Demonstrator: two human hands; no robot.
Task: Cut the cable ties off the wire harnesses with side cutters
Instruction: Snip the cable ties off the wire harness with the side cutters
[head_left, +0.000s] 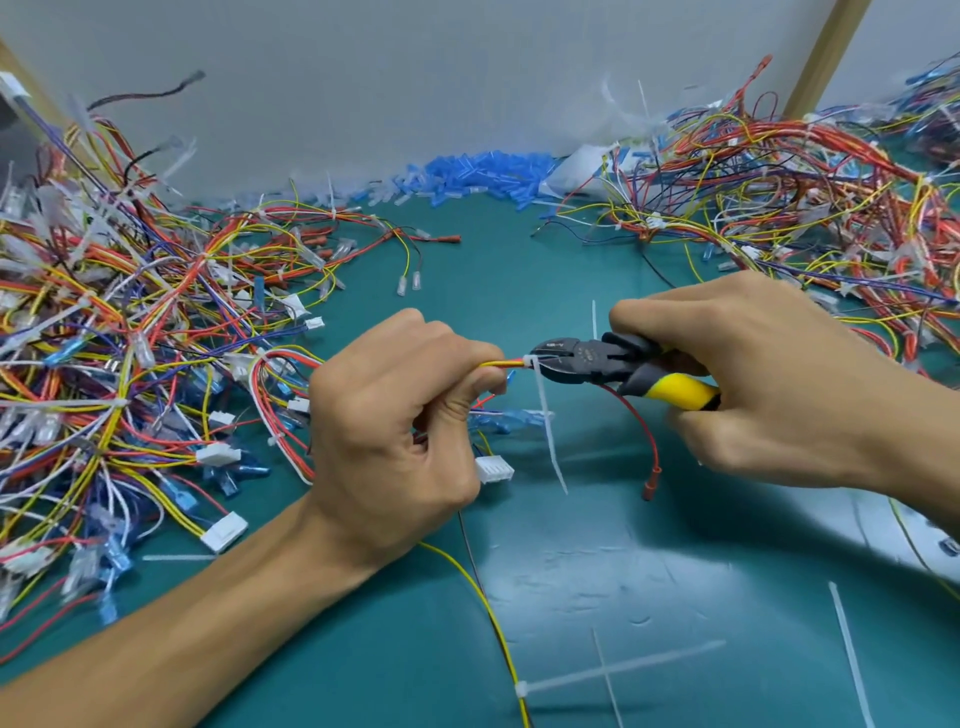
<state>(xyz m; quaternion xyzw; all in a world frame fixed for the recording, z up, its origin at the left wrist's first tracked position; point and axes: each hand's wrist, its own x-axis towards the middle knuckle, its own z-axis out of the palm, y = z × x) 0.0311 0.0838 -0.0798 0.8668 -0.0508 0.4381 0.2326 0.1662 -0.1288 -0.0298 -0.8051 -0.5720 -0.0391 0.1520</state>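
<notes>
A thin wire harness (498, 363) is gripped in the left hand (395, 431). The fingers are curled tightly round the bundle, and a short length of yellow and red wire is presented from between thumb and forefinger toward the right hand (769, 384). On that short length, just beyond the left thumb, the cable tie (546, 421) is seated. Its head is met by the nose of the side cutters (587, 360), and its long white tail hangs below and between the two hands. The cutters' handles are enclosed in the right hand, with the fingers wrapped beneath and the thumb laid on top. The jaws look nearly closed at the tie, though whether the strap is already bitten cannot be told.

The harness is judged light and limp, so it is best held close beside the tie, as here, where the wires are braced against the push of the tool. The nylon strap is judged stiff, springy and slick, and it may be flung off when severed. The wire insulation is soft and easily nicked, so only the strap should be taken between the blades.

Both hands are turned backs upward and appear to be held clear of the teal surface (623, 545), with the left forearm brought in from the near left. Tangled harness piles (130, 338) are heaped outward of each hand. Loose ties (623, 670) are scattered nearer the person than the right hand.
</notes>
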